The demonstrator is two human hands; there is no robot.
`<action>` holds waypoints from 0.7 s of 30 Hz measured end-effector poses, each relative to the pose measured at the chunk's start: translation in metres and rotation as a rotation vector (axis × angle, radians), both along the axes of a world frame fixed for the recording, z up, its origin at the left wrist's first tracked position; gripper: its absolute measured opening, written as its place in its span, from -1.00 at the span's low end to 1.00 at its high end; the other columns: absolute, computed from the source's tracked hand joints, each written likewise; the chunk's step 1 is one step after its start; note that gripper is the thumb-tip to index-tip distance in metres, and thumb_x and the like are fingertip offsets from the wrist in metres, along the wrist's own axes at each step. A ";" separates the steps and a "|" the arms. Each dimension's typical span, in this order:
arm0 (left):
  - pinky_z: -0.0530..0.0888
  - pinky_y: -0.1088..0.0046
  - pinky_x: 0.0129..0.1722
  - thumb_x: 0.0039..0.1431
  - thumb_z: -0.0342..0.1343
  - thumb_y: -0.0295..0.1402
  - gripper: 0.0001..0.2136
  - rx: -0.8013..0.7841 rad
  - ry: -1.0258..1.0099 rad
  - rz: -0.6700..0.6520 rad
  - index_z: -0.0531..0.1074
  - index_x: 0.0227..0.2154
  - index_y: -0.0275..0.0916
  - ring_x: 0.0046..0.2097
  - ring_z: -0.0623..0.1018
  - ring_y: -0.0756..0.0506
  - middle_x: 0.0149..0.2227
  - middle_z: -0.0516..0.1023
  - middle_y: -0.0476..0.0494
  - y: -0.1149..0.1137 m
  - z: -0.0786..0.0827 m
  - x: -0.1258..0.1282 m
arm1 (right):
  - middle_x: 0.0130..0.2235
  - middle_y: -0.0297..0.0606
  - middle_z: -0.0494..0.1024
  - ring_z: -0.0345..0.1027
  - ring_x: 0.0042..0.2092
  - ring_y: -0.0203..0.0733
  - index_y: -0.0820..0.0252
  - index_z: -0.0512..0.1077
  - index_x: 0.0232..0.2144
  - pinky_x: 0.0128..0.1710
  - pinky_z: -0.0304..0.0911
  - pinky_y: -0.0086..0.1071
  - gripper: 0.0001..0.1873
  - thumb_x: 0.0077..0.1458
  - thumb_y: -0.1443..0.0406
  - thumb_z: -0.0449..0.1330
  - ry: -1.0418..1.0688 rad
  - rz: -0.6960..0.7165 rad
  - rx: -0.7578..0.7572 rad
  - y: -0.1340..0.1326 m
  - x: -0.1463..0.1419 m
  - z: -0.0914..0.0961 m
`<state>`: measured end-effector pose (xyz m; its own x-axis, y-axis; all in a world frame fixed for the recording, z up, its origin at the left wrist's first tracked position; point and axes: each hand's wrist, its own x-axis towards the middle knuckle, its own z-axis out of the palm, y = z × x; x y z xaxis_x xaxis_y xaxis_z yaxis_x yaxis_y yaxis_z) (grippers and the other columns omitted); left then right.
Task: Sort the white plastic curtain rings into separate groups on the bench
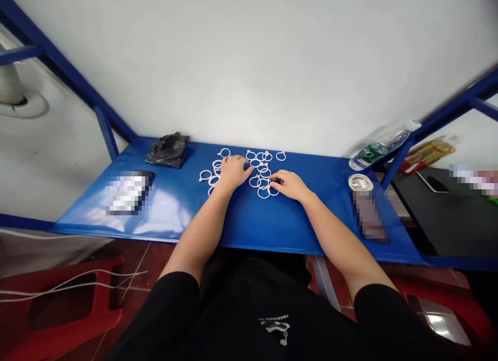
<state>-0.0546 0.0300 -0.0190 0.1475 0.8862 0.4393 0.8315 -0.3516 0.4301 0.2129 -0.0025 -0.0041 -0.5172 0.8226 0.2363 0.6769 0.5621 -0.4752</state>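
Several thin white curtain rings (pixel 263 193), each with a small eyelet, lie in loose clusters on the blue table (pixel 268 228). My left hand (pixel 234 172) is palm down between the left and right clusters, its fingers stretched towards the rings near the wall and its thumb apart. It covers part of the left cluster (pixel 205 175). At the right edge of the other cluster, my right hand (pixel 290 185) has thumb and fingertips bent together at a ring's edge. The grip itself is small and partly hidden. One separate ring (pixel 280 156) lies farther back.
A crumpled black plastic bag (pixel 168 149) and a blurred-out item (pixel 130 192) lie on the left. On the right are a water bottle (pixel 383 146), a coiled white cable (pixel 360 183) and a dark pixelated object (pixel 369 216). Blue frame bars (pixel 106 133) flank the table; a wall stands behind.
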 end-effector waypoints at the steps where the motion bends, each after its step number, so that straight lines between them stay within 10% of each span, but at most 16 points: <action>1: 0.30 -0.22 0.31 0.29 0.30 -0.15 -0.82 0.007 -0.008 0.009 0.64 -0.22 -0.14 0.11 0.55 -0.38 0.02 0.67 -0.29 0.000 0.001 -0.001 | -0.10 -0.25 0.69 0.52 -0.25 -0.22 0.07 0.66 -0.05 -0.21 0.35 -0.32 -0.80 0.29 0.23 0.34 0.000 0.002 -0.001 0.000 0.000 0.000; 12: 0.01 -0.44 0.39 0.29 0.24 0.04 -0.42 -0.244 0.160 0.212 0.45 0.24 -0.19 0.35 0.38 -0.57 0.28 0.50 -0.51 0.003 0.006 -0.027 | -0.07 -0.23 0.67 0.52 -0.23 -0.20 0.05 0.66 -0.03 -0.21 0.35 -0.31 -0.77 0.29 0.22 0.33 -0.012 -0.012 -0.026 0.000 0.000 -0.001; 21: 0.30 -0.20 0.26 0.29 0.26 -0.03 -0.69 -0.008 0.066 0.206 0.63 -0.14 -0.17 0.05 0.55 -0.41 -0.09 0.67 -0.34 0.000 0.010 -0.016 | -0.08 -0.24 0.67 0.52 -0.23 -0.19 0.04 0.66 -0.04 -0.20 0.36 -0.30 -0.78 0.28 0.22 0.34 -0.006 -0.008 -0.022 0.000 0.001 -0.002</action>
<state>-0.0704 0.0304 -0.0091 -0.0087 0.9039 0.4277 0.9117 -0.1686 0.3748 0.2137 -0.0023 -0.0057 -0.5114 0.8319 0.2153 0.6843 0.5458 -0.4836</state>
